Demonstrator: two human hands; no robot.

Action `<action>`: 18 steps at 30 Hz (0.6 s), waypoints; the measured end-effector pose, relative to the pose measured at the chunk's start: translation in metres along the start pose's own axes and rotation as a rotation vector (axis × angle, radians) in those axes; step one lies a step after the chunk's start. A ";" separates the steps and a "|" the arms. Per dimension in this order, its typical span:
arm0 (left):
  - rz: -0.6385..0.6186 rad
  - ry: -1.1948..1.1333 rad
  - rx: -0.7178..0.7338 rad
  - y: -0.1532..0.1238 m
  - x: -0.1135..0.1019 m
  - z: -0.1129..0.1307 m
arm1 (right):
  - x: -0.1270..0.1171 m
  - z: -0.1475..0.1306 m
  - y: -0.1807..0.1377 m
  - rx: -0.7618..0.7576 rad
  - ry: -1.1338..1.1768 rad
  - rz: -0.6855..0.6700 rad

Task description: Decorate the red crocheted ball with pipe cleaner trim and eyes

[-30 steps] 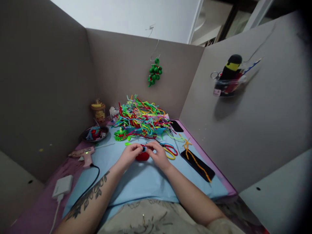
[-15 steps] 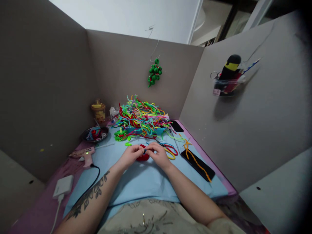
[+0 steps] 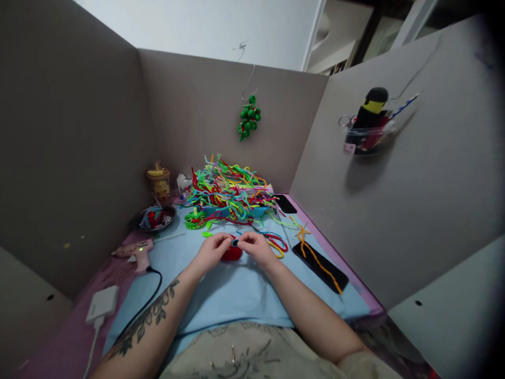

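My left hand [image 3: 210, 252] and my right hand [image 3: 257, 249] meet above the middle of the blue-covered table. Their fingertips pinch a small dark, bluish piece [image 3: 235, 243] from both sides; it is too small to make out its kind. Just below the fingers lies a red fuzzy piece [image 3: 232, 255], partly covered by my left hand. Right of my right hand are loops of blue, red and yellow pipe cleaner [image 3: 279, 243]. A small green piece [image 3: 207, 234] lies beyond my left hand.
A large heap of coloured pipe cleaners [image 3: 232, 184] fills a blue tray behind. At left are a pink glue gun [image 3: 142, 255], a white charger [image 3: 102, 303] and a metal bowl [image 3: 136, 218]. An orange twisted pipe cleaner [image 3: 321, 267] crosses a black phone [image 3: 335, 273] at right.
My fingertips have drawn slightly apart, so more of the small dark piece between them shows. The table's things lie as before.
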State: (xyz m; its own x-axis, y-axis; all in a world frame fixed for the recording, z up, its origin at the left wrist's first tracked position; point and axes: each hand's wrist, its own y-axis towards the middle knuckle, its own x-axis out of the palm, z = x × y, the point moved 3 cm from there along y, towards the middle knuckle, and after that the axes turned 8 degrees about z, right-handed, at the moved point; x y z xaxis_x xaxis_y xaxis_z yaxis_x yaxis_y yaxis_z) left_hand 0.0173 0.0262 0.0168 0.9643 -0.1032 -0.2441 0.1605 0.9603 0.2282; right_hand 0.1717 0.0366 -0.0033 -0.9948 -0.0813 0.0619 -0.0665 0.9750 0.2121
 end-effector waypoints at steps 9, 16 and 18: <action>-0.023 -0.038 -0.068 -0.003 0.007 -0.002 | 0.002 0.001 -0.001 0.021 0.052 0.058; 0.019 -0.043 -0.051 -0.003 0.004 0.001 | 0.006 0.006 -0.001 0.027 0.063 0.046; 0.020 -0.030 -0.040 -0.003 0.003 0.003 | 0.007 0.007 -0.001 0.040 0.060 0.041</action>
State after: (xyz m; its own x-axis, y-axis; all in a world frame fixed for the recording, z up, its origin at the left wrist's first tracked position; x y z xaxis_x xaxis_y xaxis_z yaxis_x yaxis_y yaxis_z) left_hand 0.0205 0.0218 0.0176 0.9731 -0.0911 -0.2115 0.1332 0.9718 0.1944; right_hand 0.1646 0.0365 -0.0099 -0.9903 -0.0518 0.1286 -0.0296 0.9851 0.1695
